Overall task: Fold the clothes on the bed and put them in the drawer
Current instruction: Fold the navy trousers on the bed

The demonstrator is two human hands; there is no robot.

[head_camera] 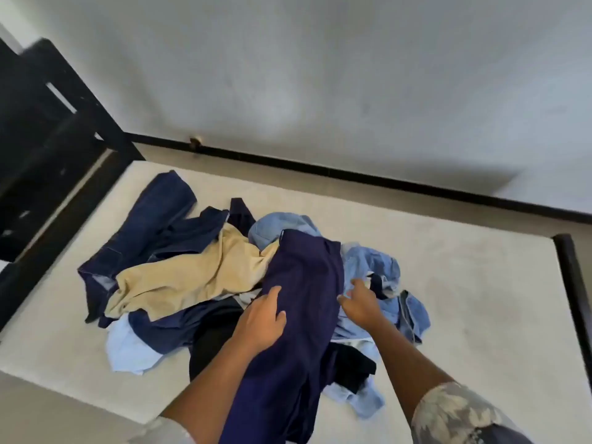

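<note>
A loose pile of clothes lies on the pale mattress (464, 299). On top is a long dark purple garment (304, 315), running from the pile's middle toward me. My left hand (261, 322) grips its left edge, thumb on top and fingers curled under. My right hand (360, 302) reaches past the garment's right edge onto light blue denim (374, 264), fingers spread and relaxed. A beige garment (192, 274) and dark navy jeans (150, 225) lie to the left, with black cloth (214, 334) and a pale blue piece (128, 347) underneath. No drawer is in view.
A black bed frame (573, 290) edges the mattress at the right, and a dark headboard (48, 149) stands at the left. A white wall with a black skirting strip (352, 174) runs behind. Bare mattress stretches to the right of the pile.
</note>
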